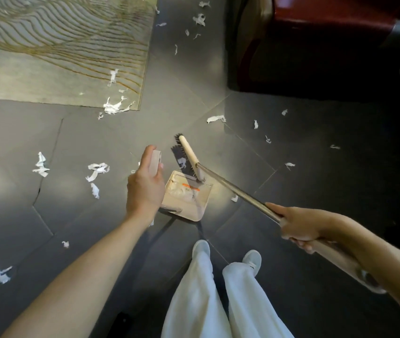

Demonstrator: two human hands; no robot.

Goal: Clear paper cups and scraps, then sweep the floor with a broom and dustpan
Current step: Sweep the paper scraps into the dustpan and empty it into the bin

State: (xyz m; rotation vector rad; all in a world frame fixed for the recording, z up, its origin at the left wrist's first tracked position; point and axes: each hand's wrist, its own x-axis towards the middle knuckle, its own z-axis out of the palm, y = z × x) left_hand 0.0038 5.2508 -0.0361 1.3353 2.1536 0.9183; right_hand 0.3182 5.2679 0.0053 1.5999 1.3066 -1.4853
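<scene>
Gripping the dustpan (186,200) by its upright handle (156,161), the left hand (145,189) has its fingers curled round it, and the pan sits low just ahead of the white shoes (201,247) with paper inside. Right hand (301,228) is wrapped tight on the broom (238,191) shaft, bristles at the pan's mouth. Torn scraps (97,169) lie across the dark floor (84,137) and the rug (47,57) corner.
</scene>
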